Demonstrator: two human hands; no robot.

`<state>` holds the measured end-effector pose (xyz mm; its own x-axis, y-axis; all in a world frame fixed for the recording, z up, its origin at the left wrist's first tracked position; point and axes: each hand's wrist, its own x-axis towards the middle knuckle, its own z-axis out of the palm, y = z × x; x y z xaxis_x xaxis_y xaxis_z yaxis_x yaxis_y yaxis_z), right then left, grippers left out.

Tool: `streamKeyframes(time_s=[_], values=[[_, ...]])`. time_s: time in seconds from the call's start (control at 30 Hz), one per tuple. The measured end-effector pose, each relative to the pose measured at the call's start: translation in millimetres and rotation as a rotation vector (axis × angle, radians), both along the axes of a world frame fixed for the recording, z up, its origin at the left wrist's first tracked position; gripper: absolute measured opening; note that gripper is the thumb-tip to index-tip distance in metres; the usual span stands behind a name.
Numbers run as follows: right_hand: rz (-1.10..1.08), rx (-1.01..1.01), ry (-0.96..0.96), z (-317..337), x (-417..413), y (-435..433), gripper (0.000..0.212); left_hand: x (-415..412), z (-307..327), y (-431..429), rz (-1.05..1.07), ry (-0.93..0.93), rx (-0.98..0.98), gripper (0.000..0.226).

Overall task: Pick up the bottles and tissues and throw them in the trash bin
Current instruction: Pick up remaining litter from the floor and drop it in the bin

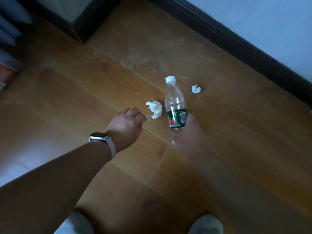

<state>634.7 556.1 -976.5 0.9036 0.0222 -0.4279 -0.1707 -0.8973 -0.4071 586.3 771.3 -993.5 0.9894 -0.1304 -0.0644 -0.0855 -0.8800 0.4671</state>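
Observation:
A clear plastic bottle (174, 100) with a white cap and a green label is over the wooden floor, cap pointing away from me. My right hand (188, 132), blurred by motion, is wrapped around its lower end. A crumpled white tissue (155, 109) lies just left of the bottle. My left hand (127, 123), with a watch on the wrist, is curled beside that tissue, its fingertips pinched on a small pale tissue scrap (147, 118). A second, smaller tissue ball (195, 89) lies to the right of the bottle's neck. No trash bin is in view.
A dark baseboard (236, 43) runs diagonally along the pale wall at the right. A dark furniture base (79, 26) stands at the top left, and a red and white object (8, 73) at the left edge. My feet (205, 224) are at the bottom.

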Motion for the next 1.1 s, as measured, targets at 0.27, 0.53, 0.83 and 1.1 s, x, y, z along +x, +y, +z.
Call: streamKeyframes(time_s=[0.27,0.53,0.83,1.1], values=[[0.072,-0.005,-0.017,173,-35,-28,0.055,-33,172,-20,0.030,-0.014,-0.119,0.023],[0.147,0.036,-0.067,391,-58,-39,0.061,-43,386,-29,0.049,-0.132,-0.089,0.018],[0.214,0.005,-0.106,608,-101,-60,0.055,-76,610,-45,0.109,-0.238,-0.115,0.018],[0.146,-0.049,-0.241,730,-128,-61,0.060,-89,726,-47,0.137,-0.385,-0.254,0.008]])
